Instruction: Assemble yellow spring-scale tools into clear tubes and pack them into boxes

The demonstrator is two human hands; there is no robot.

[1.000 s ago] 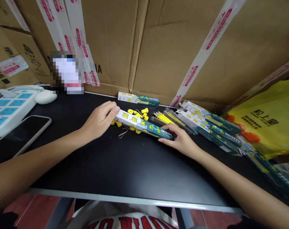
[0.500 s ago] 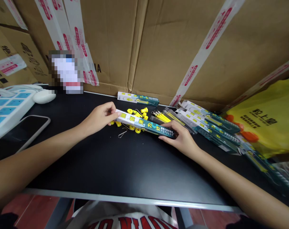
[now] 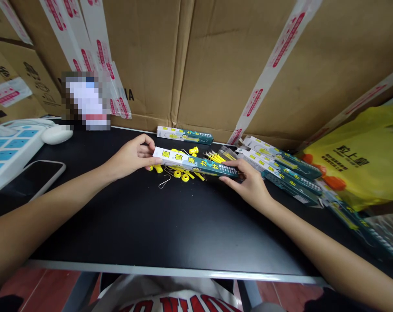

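Between my two hands, above the black table, I hold a long narrow spring scale box [image 3: 196, 164], white at the left and dark green at the right, printed with yellow characters. My left hand [image 3: 131, 158] pinches its white end, fingers closed. Around the green end my right hand [image 3: 246, 180] is closed, thumb in front and fingers behind. Loose yellow plastic parts [image 3: 185, 177] lie beneath and behind the box, partly hidden by it. A bent wire hook [image 3: 164, 182] rests just in front of them. Clear tubes with yellow rods [image 3: 214, 157] lie behind my right hand.
Another such box [image 3: 184, 135] lies at the back by the cardboard [image 3: 144, 56]. Several more boxes [image 3: 281, 167] are stacked at the right beside a yellow bag [image 3: 355, 160]. At left are a power strip [image 3: 14, 147], a white mouse [image 3: 56, 134] and a phone [image 3: 30, 184].
The whole view has shifted slightly. Both hands still hold the box, and my left fingers have moved a little toward its end, showing more of the white part.
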